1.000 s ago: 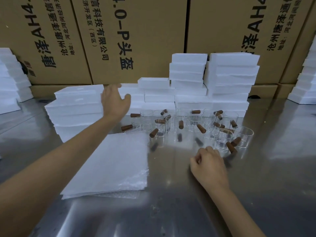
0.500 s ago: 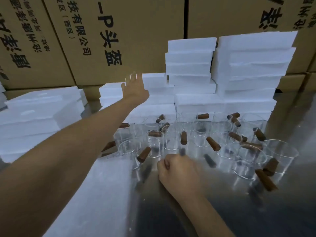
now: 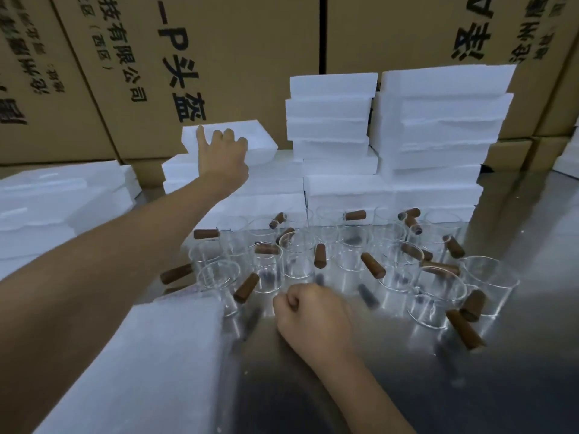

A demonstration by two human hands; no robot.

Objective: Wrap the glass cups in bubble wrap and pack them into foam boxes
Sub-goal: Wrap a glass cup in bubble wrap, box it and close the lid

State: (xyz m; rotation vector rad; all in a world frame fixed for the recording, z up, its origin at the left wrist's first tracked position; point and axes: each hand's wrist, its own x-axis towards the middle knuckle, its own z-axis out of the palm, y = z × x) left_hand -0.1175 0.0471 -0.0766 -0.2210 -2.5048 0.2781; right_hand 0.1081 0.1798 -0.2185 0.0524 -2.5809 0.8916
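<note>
Two hands: I see both over the steel tabletop [image 3: 470, 402].
Left hand [image 3: 224, 153]: I have it stretched far forward onto a foam box [image 3: 250, 137] at the top of the low stack at the back.
Left grip: the fingers curl over the near edge of that box and clamp it; the box sits tilted above the ones under it.
Right hand [image 3: 313, 317]: it rests on the tabletop just in front of the glass cups [image 3: 297, 255].
Right grip: the fingers are together in a loose fist, with nothing held that I can see.
Cups: many clear ones stand upright in a crowd mid-tabletop, each with a brown wooden handle [image 3: 372, 265] pointing a different way.
Bubble wrap [image 3: 150, 364]: a pile of sheets lies flat at the lower left, its far corner touching the nearest cups.
Foam stacks: a tall pile [image 3: 438, 126] stands behind the cups on the right, a narrower one just beside it, and another pile [image 3: 47, 202] sits at the far left.
Background: brown cardboard cartons [image 3: 235, 57] with black printed characters stand behind everything.
</note>
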